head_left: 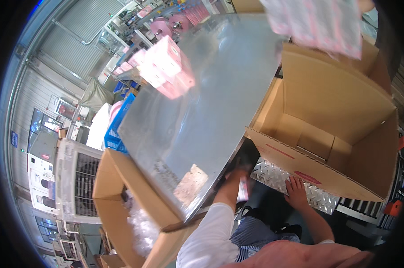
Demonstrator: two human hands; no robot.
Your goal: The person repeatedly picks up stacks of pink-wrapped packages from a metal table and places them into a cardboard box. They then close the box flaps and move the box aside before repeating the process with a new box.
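Head view: left grip (237,175) unclear beside steel table (202,102), right grip (296,193) spread over tread plate (320,201), carton (336,89) just beyond

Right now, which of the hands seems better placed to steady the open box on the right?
Probably the right: the right hand lies spread close to the cardboard box, while the left hand is farther off, by the edge of the metal table.

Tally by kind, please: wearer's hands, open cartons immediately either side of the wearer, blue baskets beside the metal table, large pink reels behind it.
Left hand, right hand: 2
Open cartons: 2
Blue basket: 1
Pink reels: 2
Total: 7
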